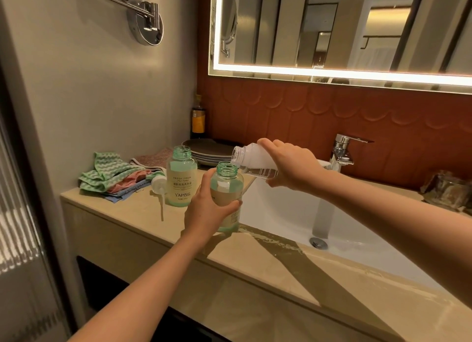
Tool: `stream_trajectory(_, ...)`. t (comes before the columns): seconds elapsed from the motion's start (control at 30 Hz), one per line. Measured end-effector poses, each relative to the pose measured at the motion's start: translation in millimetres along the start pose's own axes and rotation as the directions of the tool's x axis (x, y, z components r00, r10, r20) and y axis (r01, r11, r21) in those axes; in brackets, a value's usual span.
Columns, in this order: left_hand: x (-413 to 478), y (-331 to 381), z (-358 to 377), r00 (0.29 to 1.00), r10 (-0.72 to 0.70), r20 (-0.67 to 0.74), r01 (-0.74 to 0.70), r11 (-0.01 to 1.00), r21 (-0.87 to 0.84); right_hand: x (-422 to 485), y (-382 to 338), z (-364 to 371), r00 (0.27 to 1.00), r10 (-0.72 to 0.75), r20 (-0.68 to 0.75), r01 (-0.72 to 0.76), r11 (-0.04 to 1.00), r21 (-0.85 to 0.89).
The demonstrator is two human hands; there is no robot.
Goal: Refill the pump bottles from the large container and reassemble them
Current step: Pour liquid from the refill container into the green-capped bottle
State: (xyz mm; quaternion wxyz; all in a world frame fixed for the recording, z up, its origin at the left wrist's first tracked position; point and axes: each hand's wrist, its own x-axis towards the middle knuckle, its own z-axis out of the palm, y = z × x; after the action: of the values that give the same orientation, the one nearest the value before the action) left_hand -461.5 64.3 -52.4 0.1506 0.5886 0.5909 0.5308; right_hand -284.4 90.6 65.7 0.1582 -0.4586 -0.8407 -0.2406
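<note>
Pour alignment: container [255, 163] clamped in right hand [291, 165] fingers, long axis near horizontal, mouth just above-right of held bottle [227, 186] neck | left hand [204, 211] fingers wrapped round that upright bottle at bench [122, 214] edge, beside sink [286, 214] | second bottle [181, 180] open, pump head [157, 182] lying beside; cloths [112, 173] behind

The bottle [227, 182] is translucent plastic, the tap [341, 150] glossy chrome, the counter [255, 277] polished stone, the cloths [112, 173] woven fabric.
</note>
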Motion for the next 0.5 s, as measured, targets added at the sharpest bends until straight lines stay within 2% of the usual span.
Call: stream_trajectory(0.5, 0.4, 0.2, 0.5, 1.000, 0.002, -0.005, -0.002, 1.000, 0.015, 1.3, 0.5, -1.2, 1.000, -0.011, 0.003, 0.011, 1.000, -0.019)
